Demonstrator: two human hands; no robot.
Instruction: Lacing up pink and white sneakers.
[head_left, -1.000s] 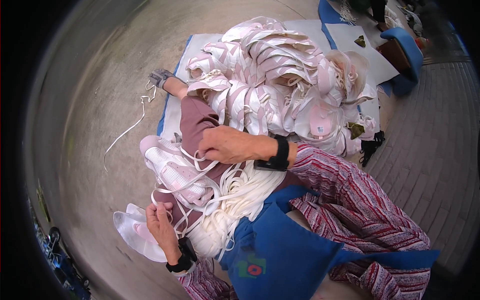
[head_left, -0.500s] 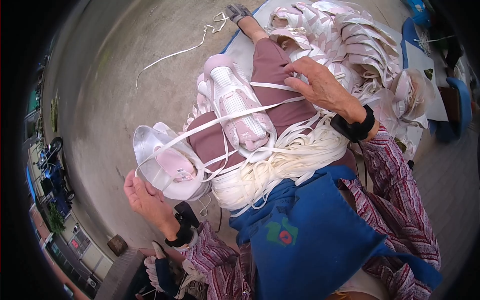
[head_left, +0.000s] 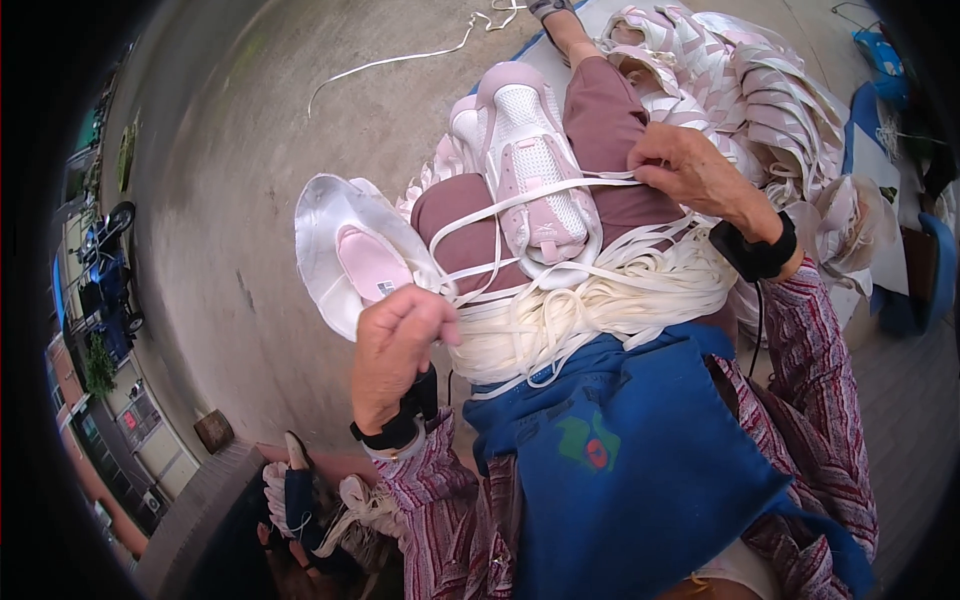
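Observation:
A white and pink shoe upper lies across my lap, with white laces strung over it. My right hand is closed in a pinch on a white shoelace, drawn taut across the upper. My left hand has its fingers curled in at the left end of the lace pile; whatever they pinch, if anything, is hidden. Over my thighs lies a thick bundle of cream shoelaces. Just above my left hand is another upper, its pale pink inside showing.
A large heap of pink and white uppers lies at the far right on a sheet. A loose lace trails on the concrete ground. My blue apron covers my lap. Another person's hand and more laces show at lower left.
My left hand has come right and down from the left upper's rim toward the lace pile. My right hand has closed on the lace. The view has shifted, so the lap appears farther right.

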